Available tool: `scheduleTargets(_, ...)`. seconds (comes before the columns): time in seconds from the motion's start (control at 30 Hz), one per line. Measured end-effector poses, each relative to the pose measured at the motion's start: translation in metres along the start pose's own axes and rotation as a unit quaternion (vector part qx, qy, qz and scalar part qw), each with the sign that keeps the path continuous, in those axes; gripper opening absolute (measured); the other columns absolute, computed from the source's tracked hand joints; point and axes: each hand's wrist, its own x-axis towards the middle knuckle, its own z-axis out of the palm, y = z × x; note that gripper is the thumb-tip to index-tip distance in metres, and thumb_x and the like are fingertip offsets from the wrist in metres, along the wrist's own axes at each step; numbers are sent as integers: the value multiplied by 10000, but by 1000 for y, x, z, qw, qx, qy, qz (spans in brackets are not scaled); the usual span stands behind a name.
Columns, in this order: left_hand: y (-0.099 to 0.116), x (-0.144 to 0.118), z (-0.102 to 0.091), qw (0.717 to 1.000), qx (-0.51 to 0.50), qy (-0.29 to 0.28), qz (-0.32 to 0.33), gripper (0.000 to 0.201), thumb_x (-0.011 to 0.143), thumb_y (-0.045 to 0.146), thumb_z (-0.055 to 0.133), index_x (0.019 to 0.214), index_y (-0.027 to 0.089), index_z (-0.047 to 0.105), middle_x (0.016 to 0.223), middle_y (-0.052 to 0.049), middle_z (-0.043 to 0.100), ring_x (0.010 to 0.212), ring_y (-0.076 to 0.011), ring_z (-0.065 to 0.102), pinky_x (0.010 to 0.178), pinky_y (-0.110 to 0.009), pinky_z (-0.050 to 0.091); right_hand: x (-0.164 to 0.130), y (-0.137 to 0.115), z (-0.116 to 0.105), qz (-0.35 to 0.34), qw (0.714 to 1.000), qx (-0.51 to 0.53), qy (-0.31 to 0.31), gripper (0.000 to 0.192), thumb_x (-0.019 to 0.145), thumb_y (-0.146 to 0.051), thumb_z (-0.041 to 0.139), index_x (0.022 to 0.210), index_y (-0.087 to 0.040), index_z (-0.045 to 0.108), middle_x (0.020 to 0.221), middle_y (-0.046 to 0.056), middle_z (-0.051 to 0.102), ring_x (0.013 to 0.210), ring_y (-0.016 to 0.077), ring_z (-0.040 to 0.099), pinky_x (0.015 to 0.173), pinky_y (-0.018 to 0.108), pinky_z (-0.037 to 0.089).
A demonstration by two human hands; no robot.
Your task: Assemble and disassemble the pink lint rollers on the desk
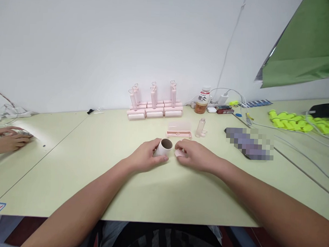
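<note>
My left hand [148, 156] is closed around a white paper roll [163, 149], which is tilted so its brown cardboard core shows. Close by on the right, my right hand [197, 155] pinches a small pale pink piece [180, 153], partly covered by the fingers. The roll and the pink piece are apart. Just beyond my hands lies an open pink case [179, 134] with a clear lid standing up behind it. A clear pink tube-like handle [200, 127] stands to the right of the case, with a small loop part at its base.
Several pink roller sets [155, 110] with upright handles stand against the wall. A bottle [202, 100], cables and small boxes are at the back right. A pixelated dark object [246, 143] and yellow-green parts [299, 121] lie rightward. Another person's hands [10, 141] are at far left.
</note>
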Motion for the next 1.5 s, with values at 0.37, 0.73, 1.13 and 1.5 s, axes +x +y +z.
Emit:
scheduleTargets(0.37, 2, 1, 0, 999, 37, -7, 30, 380, 760, 414, 695, 1089, 236, 633, 1007, -21, 661, 892, -214, 607, 741, -300, 459, -2, -10, 2, -75, 944, 272, 169, 104, 851, -301, 629, 836, -211, 580, 904, 41, 618, 740, 149, 536, 690, 302, 461)
scheduleTargets(0.73, 1, 1, 2, 998, 46, -19, 38, 414, 763, 439, 694, 1119, 236, 634, 1010, -20, 670, 895, -213, 607, 743, -300, 456, -1, -6, 8, -106, 955, 239, 142, 81, 874, -284, 612, 852, -212, 582, 932, 39, 614, 768, 148, 545, 704, 294, 469)
scheduleTargets(1.13, -1, 2, 2, 997, 48, -16, 55, 435, 783, 474, 671, 1144, 237, 628, 1015, -29, 673, 910, -223, 609, 755, -301, 450, -2, -7, 8, -116, 958, 230, 129, 88, 880, -290, 598, 846, -216, 563, 936, 41, 601, 759, 149, 536, 693, 293, 467)
scheduleTargets(1.5, -2, 2, 2, 998, 35, -7, 57, 424, 786, 457, 670, 1143, 233, 627, 1042, -34, 670, 919, -219, 605, 770, -302, 452, -3, -7, 7, -106, 961, 226, 120, 70, 881, -280, 594, 886, -222, 555, 975, 41, 593, 766, 144, 530, 699, 287, 462)
